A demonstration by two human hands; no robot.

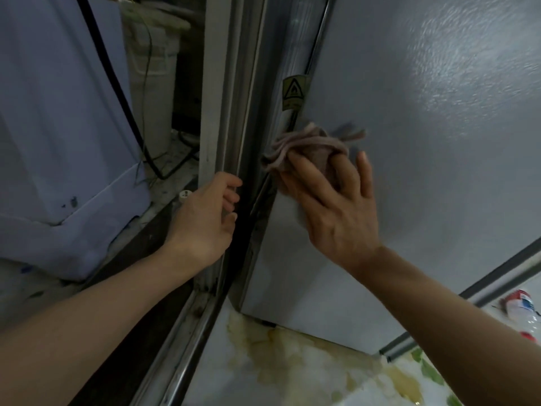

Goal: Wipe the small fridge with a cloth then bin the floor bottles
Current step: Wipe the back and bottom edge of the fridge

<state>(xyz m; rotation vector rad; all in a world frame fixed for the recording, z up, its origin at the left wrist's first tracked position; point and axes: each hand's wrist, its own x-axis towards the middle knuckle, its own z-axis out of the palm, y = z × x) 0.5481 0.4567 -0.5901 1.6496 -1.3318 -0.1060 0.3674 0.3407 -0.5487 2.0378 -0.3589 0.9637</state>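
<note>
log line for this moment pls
right hand presses cloth on fridge side | left hand on frame | bottle unbinned

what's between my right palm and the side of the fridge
In the head view, the bunched cloth lies between your right hand and the fridge side panel; the hand presses it there.
</note>
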